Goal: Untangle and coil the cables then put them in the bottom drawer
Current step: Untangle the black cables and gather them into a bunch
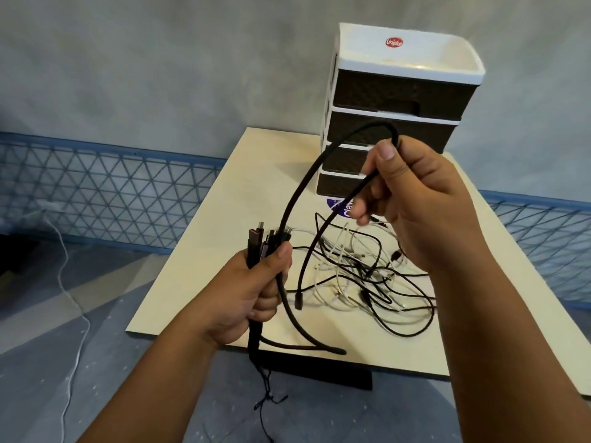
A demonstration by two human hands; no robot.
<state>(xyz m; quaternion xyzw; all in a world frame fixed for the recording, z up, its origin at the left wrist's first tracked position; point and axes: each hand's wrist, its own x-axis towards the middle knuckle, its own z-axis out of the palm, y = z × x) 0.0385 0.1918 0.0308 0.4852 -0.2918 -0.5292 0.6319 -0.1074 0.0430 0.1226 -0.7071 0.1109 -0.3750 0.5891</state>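
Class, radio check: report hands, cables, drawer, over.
Left hand grips cable ends; right hand holds black cable looped. Tangled pile on table. Bottom drawer shut.

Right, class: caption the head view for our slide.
Left hand grips bundled cable ends while right hand loops a black cable above the tangled cables before the drawer unit.

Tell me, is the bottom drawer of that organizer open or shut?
Shut. The bottom drawer sits flush with the drawers above it in the drawer unit, nothing pulled forward.
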